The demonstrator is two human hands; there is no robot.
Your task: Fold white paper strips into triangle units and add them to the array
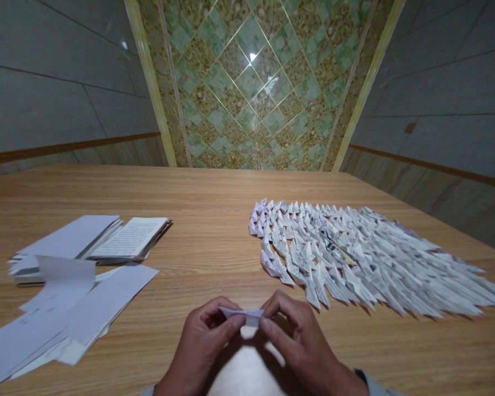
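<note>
A small folded piece of pale lilac paper (253,315) is pinched between both hands above the near edge of the table. My left hand (206,341) grips its left end, thumb in front and fingers behind. On the other end, my right hand (299,341) closes with thumb and forefinger. Ahead and to the right lie rows of folded paper boats (334,247), mostly printed white paper. Several lilac ones (258,218) stand at the left end of those rows.
Loose paper sheets (115,297) lie at the left, one bent upward. Behind them are a stack of blank paper (72,236) and a stack of printed pages (130,237). The wooden table (198,220) reaches toward a tiled wall (251,110).
</note>
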